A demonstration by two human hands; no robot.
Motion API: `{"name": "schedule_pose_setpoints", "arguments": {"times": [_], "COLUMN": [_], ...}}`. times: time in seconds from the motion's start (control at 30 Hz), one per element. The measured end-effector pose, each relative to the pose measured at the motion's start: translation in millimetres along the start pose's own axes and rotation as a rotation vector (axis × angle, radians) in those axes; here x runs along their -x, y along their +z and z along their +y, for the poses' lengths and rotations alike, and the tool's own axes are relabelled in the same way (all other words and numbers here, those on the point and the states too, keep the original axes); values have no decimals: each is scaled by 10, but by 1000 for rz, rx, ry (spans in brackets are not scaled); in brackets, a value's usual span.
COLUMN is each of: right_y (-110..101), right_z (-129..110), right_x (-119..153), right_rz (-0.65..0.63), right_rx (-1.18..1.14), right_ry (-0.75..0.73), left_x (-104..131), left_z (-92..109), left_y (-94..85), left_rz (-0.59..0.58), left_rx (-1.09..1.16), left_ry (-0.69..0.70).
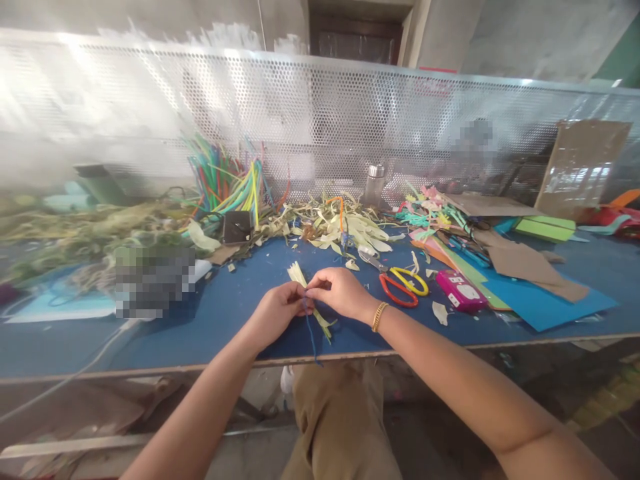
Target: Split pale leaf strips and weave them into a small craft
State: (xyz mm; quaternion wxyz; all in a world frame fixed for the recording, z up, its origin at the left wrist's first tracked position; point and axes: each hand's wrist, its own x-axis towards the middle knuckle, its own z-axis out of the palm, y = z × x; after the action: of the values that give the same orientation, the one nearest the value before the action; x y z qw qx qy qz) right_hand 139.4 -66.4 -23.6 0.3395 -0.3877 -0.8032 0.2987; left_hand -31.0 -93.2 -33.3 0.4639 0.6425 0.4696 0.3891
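Left hand and right hand, nearly closed, pinch one blue string over one leaf bundle, middle hidden.

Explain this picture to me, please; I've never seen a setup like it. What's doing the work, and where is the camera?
There is no machine here: a person works with two bare hands. The single view comes from a camera worn on the head, looking forward and down, so the arms reach in from the bottom edge.

The left hand holds a pale green bundle. The right hand pinches thumb and finger together beside it, where a blue cord hangs down; exactly what those fingertips grip is too small to tell.

On the blue tabletop lie scissors with one orange-red and one yellow handle, a magenta box, and a heap of pale green strips. Behind stands a perforated metal screen.
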Motion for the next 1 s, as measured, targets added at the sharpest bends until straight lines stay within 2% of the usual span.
{"name": "schedule_pose_setpoints", "arguments": {"times": [0.27,0.43,0.57,0.93,1.0], "right_y": [15,0,-10,-36,-37], "right_z": [45,-51,-90,-73,-88], "right_x": [45,121,158,147,147], "right_rz": [149,14,-57,-72,-38], "right_rx": [42,14,42,-32,-53], "right_ry": [-27,-109,-164,-137,-141], "left_x": [35,55,58,70,75], "left_z": [48,106,96,57,58], "left_y": [59,33,-25,-55,-42], "left_rz": [91,124,108,61,50], "left_rx": [92,168,224,182,159], "left_ry": [-17,-55,-65,-47,-20]}}
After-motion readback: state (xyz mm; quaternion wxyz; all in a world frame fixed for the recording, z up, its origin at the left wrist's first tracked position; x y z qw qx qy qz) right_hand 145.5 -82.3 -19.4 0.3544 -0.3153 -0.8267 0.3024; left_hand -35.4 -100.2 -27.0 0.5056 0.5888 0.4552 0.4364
